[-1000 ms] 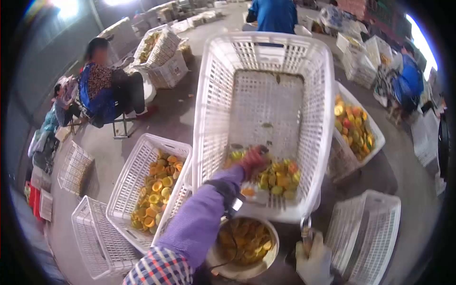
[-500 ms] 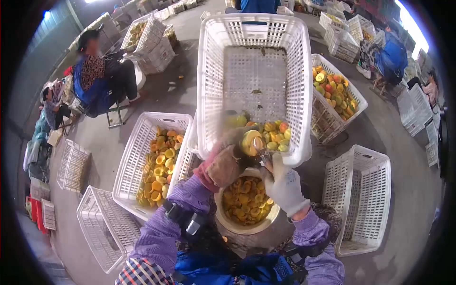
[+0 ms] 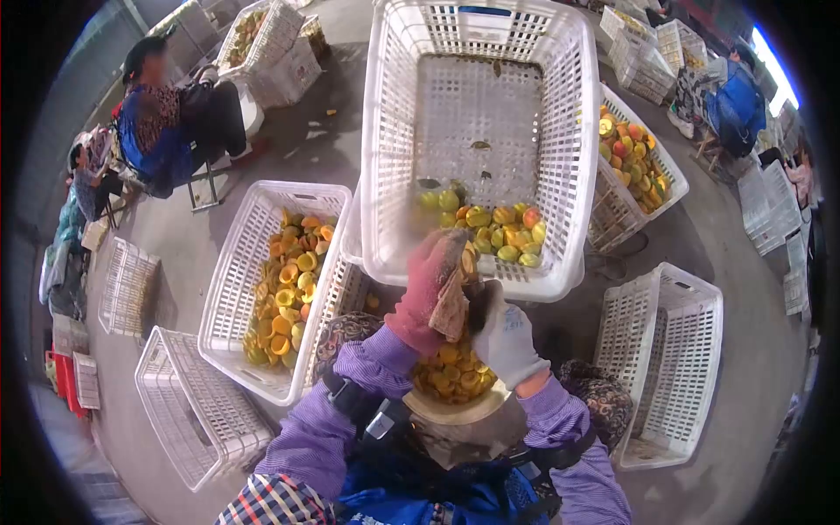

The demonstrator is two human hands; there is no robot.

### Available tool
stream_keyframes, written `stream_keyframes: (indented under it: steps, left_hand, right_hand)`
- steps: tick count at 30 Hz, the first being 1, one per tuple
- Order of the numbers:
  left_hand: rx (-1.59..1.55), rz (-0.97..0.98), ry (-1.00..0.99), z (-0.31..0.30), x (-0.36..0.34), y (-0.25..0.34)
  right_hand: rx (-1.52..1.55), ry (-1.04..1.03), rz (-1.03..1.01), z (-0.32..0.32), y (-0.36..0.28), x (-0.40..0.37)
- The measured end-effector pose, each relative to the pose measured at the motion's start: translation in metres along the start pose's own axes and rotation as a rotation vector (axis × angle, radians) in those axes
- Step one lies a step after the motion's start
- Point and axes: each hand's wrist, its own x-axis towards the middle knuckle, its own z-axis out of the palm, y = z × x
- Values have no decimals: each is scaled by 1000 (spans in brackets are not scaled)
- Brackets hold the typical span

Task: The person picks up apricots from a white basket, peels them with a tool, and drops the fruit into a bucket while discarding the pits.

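My left hand [image 3: 427, 289], in a reddish, dirt-stained glove, is closed around a yellow peach [image 3: 471, 260]; only part of the fruit shows past the fingers. My right hand [image 3: 509, 339], in a white glove, is closed beside it at the front rim of the big white crate [image 3: 567, 284]. It grips a metal hand tool, now mostly hidden. Whole green-yellow and reddish peaches [image 3: 499, 229] lie at the near end of that crate. Below both hands stands a round tub [image 3: 459, 413] holding orange-yellow peach halves [image 3: 453, 374], partly covered by the hands.
A white crate [image 3: 229, 289] of pitted halves stands at left, another filled crate [image 3: 678, 188] at right. Further crates [image 3: 179, 429] [image 3: 674, 429] flank my legs. A seated person [image 3: 162, 131] is at the upper left, and another person [image 3: 735, 105] at the upper right.
The cut face of the peach and the metal tool, visible before, are now largely hidden. My left hand has moved up and right, closer in front of my right hand. The view has shifted slightly.
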Motion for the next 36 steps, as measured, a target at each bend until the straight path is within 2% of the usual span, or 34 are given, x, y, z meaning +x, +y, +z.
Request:
stream_keyframes:
  steps: [2,3,5,6,7,8,9,10,12,14,16,17,18,21,22,23,25,26,27,29,31,33,36]
  left_hand:
    - [219,190,-5,-1,2,2]
    - [383,404,-35,-6,4,-5]
    - [529,643,-37,-12,8,-10]
    - [456,273,-75,-14,11,-22]
    - [695,793,-78,-28,22,-45]
    - [522,873,-137,-36,35,-57]
    - [640,966,-101,-40,41,-63]
    - [328,662,-218,-44,41,-56]
    - [119,351,-328,-39,37,-45]
    - [368,346,-300,-43,26,-40]
    - [55,178,-246,-36,16,-35]
    - [-201,-98,-254,-33,13,-25]
    - [-464,-371,-184,-29,7,-1]
    - [-201,-151,-314,-40,5,0]
    - [-120,-87,-316,-44,10,-20]
    - [-38,-24,-313,-47,14,-40]
    - [488,447,-353,-56,22,-65]
    - [492,448,-308,-56,20,-68]
    - [496,447,-263,-55,16,-64]
    - [239,157,-271,-48,20,-73]
    - [6,-67,-231,-44,17,-57]
    - [-39,-130,-156,-39,16,-37]
    - [88,23,-12,-29,15,-41]
  right_hand:
    - [78,-84,11,-3,-4,3]
    - [178,-60,-10,-3,-4,2]
    - [392,-43,-117,-3,-2,3]
    - [577,-68,-77,-1,3,6]
    - [765,-121,-43,1,7,10]
    - [612,-123,-89,-14,-9,12]
    - [289,-189,-43,-14,4,11]
    - [130,-95,-114,-14,-3,8]
    - [-153,95,-257,-10,16,2]
    - [-394,249,-447,8,41,3]
    - [-305,90,-279,5,33,2]
    - [-262,11,-193,1,29,1]
    - [-297,26,-251,-1,32,1]
    - [-500,250,-566,16,61,2]
    - [-544,275,-503,27,70,0]
    - [-433,172,-383,27,66,5]
    - [-212,-38,-137,24,42,7]
    - [-104,-145,-10,24,31,6]
    - [15,-121,-40,26,19,3]
    - [255,-68,-100,29,-2,-1]
    - [290,-126,-53,17,-14,-1]
    - [306,-169,-6,10,-24,2]
    - [261,-17,-58,26,5,-4]
